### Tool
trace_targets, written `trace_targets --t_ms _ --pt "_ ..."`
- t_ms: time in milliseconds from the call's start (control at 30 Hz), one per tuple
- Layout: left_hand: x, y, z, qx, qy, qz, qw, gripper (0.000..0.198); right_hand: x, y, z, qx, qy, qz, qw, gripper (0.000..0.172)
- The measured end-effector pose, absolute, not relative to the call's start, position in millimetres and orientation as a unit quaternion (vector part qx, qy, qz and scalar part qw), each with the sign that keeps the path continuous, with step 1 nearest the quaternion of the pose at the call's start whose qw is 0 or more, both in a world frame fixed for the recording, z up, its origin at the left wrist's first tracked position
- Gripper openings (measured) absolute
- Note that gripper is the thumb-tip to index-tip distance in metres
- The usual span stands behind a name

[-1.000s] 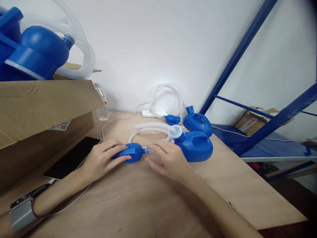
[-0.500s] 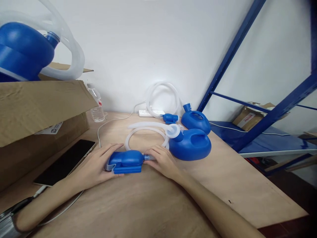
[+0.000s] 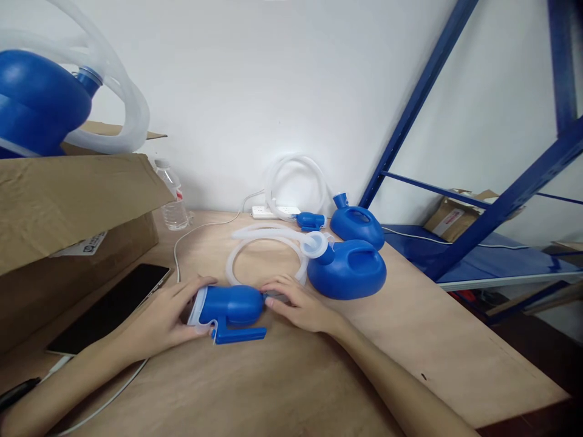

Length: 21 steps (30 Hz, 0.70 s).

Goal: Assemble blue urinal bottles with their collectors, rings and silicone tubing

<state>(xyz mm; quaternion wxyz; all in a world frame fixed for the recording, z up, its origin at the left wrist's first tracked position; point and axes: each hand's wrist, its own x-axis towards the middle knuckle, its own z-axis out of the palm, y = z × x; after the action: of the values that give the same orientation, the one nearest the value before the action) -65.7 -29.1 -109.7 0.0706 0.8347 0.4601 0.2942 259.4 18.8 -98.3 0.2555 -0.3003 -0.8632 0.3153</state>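
A blue plastic urinal cup [image 3: 237,303] with a clear white rim and a side handle lies on its side low over the table. My left hand [image 3: 175,315] grips its wide rim end, fingers above and thumb below. At the narrow neck, my right hand [image 3: 296,303] pinches the tube joint, which the fingers mostly hide. A clear hose [image 3: 233,261] loops on the table just behind. To the right of my right hand stands a blue urinal jug [image 3: 348,276] with a white collar at its mouth.
Behind sit a second blue jug [image 3: 357,224], a small blue cup [image 3: 310,220] and a power strip [image 3: 262,212]. At left are a cardboard box [image 3: 82,188] with another jug, a phone [image 3: 113,306] and a water bottle [image 3: 173,203]. A blue shelf [image 3: 492,261] borders the right.
The urinal cup has rolled in my hands, so its handle now sticks out lower and toward me. My left hand has shifted slightly left and down; the view has moved slightly.
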Motion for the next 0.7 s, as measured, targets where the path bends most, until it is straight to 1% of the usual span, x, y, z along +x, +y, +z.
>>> trace_targets --t_ms 67,100,133,200,233,333,400,467,600,633,700 --pt "-62.5 -32.8 -107.9 0.851 0.442 0.281 0.045 0.051 257.8 14.5 -93.6 -0.301 -0.863 0.326 0.241 0.032" --pt "-61.0 -34.3 -107.6 0.858 0.434 0.272 0.036 0.050 255.0 11.3 -92.1 -0.301 -0.863 0.331 0.234 0.038" --pt "-59.6 -35.7 -107.9 0.863 0.429 0.265 0.030 0.050 251.1 7.3 -91.0 -0.302 -0.863 0.335 0.230 0.049" --pt "-57.1 -38.4 -110.2 0.867 0.427 0.257 0.022 0.055 241.3 -1.8 -90.1 -0.304 -0.859 0.342 0.228 0.077" --pt "-56.1 -39.8 -112.3 0.866 0.429 0.256 0.019 0.057 236.5 -6.2 -90.0 -0.309 -0.855 0.346 0.233 0.088" --pt "-54.7 -42.7 -120.8 0.867 0.430 0.250 0.004 0.066 227.8 -15.0 -91.0 -0.302 -0.853 0.352 0.240 0.104" --pt "-55.1 -43.2 -125.9 0.873 0.427 0.236 -0.001 0.068 227.4 -16.0 -92.3 -0.285 -0.860 0.347 0.241 0.110" --pt "-55.8 -42.9 -127.9 0.876 0.424 0.228 0.012 0.071 229.2 -14.6 -94.0 -0.275 -0.866 0.339 0.245 0.111" --pt "-56.7 -42.1 -119.0 0.880 0.390 0.243 0.120 0.086 231.9 -10.8 -97.9 -0.273 -0.866 0.329 0.259 0.104" --pt "-56.8 -41.9 -115.0 0.878 0.378 0.252 0.150 0.088 232.3 -10.0 -99.0 -0.273 -0.865 0.328 0.264 0.104" --pt "-56.9 -41.3 -107.4 0.868 0.374 0.275 0.180 0.080 233.3 -8.7 -101.4 -0.275 -0.862 0.325 0.276 0.102"
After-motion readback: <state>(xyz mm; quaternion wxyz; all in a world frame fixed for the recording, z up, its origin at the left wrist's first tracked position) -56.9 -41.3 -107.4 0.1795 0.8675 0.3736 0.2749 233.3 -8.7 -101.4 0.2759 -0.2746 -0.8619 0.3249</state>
